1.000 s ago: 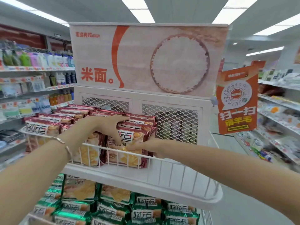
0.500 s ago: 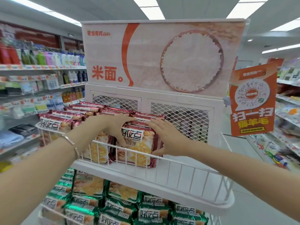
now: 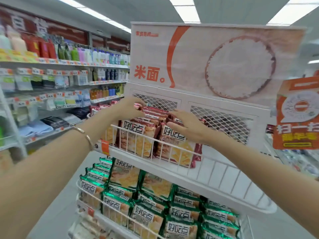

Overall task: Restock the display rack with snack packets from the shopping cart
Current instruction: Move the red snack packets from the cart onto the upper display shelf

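Red packets (image 3: 138,144) are standing upright in rows in the top basket (image 3: 224,171) of the rack (image 3: 221,121), crowding its left part and leaning against the white wire front. The left hand (image 3: 128,107) is reaching over the rows, its fingers (image 3: 139,107) curling down onto the top edges of those standing further back and clamping on them. The right hand (image 3: 186,128) is lying on the tops of the right-hand stack, fingers (image 3: 175,114) apart and nearly straight, touching the foil without closing round it (the thumb is sitting at the front packet's upper edge). A thin bracelet (image 3: 86,135) is circling the left wrist. Green packets (image 3: 150,216) are filling the basket below. A poster (image 3: 224,66) picturing a bowl of rice is hanging above the mesh back panels, and an orange sign (image 3: 296,114) is sticking out at the right. Shelves (image 3: 51,62) of bottles and packs are running along the left, blurred.
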`<state>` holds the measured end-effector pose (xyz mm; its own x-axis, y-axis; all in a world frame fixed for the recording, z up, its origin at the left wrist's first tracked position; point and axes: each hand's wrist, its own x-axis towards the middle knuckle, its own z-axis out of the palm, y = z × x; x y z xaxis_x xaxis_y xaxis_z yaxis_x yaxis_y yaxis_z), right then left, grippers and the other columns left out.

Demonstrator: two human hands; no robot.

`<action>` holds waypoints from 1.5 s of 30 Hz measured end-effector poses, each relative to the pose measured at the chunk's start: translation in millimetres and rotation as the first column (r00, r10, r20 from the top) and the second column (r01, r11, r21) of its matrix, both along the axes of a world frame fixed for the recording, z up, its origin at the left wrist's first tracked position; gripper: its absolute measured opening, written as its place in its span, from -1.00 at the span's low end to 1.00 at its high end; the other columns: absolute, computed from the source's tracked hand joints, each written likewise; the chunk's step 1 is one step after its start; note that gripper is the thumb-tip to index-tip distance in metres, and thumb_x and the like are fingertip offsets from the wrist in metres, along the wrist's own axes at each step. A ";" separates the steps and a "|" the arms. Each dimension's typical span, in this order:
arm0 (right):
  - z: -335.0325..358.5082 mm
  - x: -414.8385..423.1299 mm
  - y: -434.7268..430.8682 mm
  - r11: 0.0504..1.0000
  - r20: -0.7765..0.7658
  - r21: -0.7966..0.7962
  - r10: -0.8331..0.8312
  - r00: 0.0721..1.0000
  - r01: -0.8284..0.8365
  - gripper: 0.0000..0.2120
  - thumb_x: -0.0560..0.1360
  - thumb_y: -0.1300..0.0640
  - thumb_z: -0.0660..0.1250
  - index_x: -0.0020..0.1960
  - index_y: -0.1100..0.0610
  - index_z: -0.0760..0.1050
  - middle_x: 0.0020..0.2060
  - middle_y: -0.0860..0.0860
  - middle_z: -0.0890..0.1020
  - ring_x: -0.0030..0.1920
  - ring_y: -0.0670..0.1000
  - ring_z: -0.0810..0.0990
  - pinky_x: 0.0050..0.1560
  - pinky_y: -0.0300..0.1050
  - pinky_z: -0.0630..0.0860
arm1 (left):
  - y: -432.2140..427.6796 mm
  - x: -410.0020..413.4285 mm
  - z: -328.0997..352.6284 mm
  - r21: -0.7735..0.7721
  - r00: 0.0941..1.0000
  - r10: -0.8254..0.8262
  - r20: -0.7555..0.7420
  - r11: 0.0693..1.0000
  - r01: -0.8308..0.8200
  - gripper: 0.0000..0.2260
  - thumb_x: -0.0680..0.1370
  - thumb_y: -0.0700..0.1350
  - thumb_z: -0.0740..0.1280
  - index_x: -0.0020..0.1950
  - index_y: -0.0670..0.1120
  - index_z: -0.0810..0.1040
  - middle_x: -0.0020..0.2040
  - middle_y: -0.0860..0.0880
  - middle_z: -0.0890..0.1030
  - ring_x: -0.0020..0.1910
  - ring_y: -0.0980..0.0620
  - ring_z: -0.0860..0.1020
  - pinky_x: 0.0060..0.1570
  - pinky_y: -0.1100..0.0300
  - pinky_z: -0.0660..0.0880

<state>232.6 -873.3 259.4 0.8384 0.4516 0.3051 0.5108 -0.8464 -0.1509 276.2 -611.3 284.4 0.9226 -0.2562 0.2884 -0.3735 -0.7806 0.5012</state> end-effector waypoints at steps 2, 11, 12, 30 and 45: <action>-0.5 1.1 28.5 0.999 0.074 -0.028 0.017 0.997 -0.015 -0.37 0.62 -0.26 0.08 0.58 0.05 0.19 0.55 0.08 0.23 0.54 0.08 0.16 0.51 0.05 0.03 | 37.0 -4.0 -7.0 0.009 0.998 0.063 0.019 0.998 -0.063 -0.63 0.56 -0.05 0.41 0.36 -0.03 0.51 0.47 -0.04 0.41 0.39 -0.07 0.41 0.27 0.07 0.37; -57.2 1.2 259.6 0.892 0.185 -0.371 0.342 0.921 -0.257 -0.42 0.64 -0.18 0.08 0.56 0.09 0.20 0.52 0.13 0.27 0.54 0.15 0.16 0.56 0.07 -0.05 | 276.5 -78.1 -82.3 0.041 0.907 0.411 -0.089 0.912 -0.409 -0.66 0.56 -0.13 0.37 0.33 -0.10 0.53 0.37 -0.08 0.48 0.28 -0.11 0.48 0.18 0.04 0.44; -73.3 -1.5 289.8 0.873 0.142 -0.393 0.369 0.918 -0.290 -0.42 0.64 -0.19 0.07 0.57 0.08 0.17 0.54 0.12 0.24 0.56 0.13 0.12 0.56 0.06 -0.07 | 300.5 -89.1 -96.5 0.066 0.883 0.451 -0.125 0.892 -0.447 -0.65 0.55 -0.13 0.37 0.34 -0.11 0.53 0.38 -0.09 0.48 0.29 -0.13 0.49 0.18 0.05 0.44; -380.5 -48.7 545.1 0.783 -0.738 -0.233 0.243 0.630 -0.576 -0.58 0.62 0.01 0.25 0.42 0.16 0.42 0.38 0.12 0.48 0.37 0.14 0.44 0.38 0.04 0.36 | 511.3 -215.5 -381.4 0.091 0.420 0.543 -0.727 0.682 -0.725 -0.77 0.57 -0.20 0.36 0.22 -0.15 0.61 0.36 -0.14 0.53 0.21 -0.07 0.55 0.32 0.04 0.42; -579.3 -66.1 656.9 0.968 -0.977 -0.207 -0.212 -0.018 -0.139 -0.70 0.60 0.06 0.27 0.13 0.30 0.53 0.02 0.17 0.61 -0.01 0.07 0.54 0.27 -0.01 0.53 | 579.0 -191.8 -508.7 0.175 0.085 0.605 -0.791 0.357 -0.917 -0.85 0.59 -0.18 0.29 0.11 -0.09 0.61 0.10 0.04 0.54 -0.11 0.10 0.50 -0.14 0.21 0.40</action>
